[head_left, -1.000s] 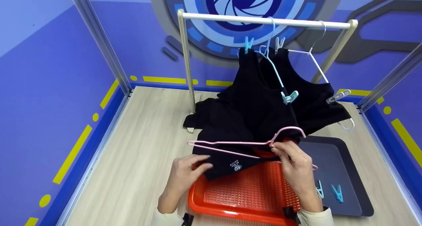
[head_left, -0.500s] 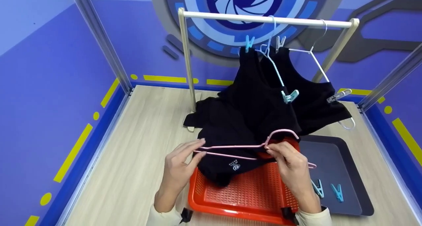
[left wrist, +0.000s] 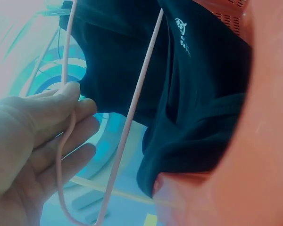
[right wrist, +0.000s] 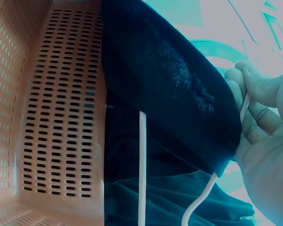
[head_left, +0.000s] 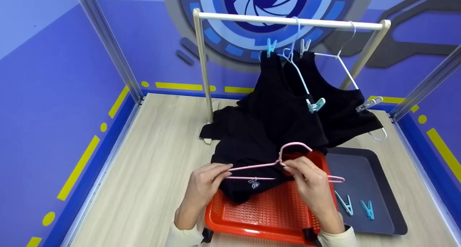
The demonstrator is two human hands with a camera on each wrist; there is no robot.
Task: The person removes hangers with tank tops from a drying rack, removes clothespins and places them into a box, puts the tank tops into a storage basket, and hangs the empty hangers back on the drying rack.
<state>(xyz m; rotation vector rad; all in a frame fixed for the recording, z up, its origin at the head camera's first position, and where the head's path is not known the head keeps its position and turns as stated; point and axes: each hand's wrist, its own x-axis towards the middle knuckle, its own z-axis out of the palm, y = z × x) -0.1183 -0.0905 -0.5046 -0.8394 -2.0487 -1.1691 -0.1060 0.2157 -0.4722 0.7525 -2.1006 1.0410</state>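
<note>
Pink hanger (head_left: 252, 166), head view: I see it over the red basket (head_left: 252, 232), left hand (head_left: 205, 181) pinching one side, right hand (head_left: 311, 179) pinching just below the hook (head_left: 296, 143). Left wrist view: that grip clamps the hanger near a black shirt (left wrist: 203, 75). Right wrist view: the shirt covers part of the hanger beside the fingers (right wrist: 262, 118).

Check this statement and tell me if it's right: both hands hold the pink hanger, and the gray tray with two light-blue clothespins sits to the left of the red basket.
Not quite: the gray tray sits to the right of the red basket, as the head view shows. The left hand and right hand do hold the pink hanger.
</note>
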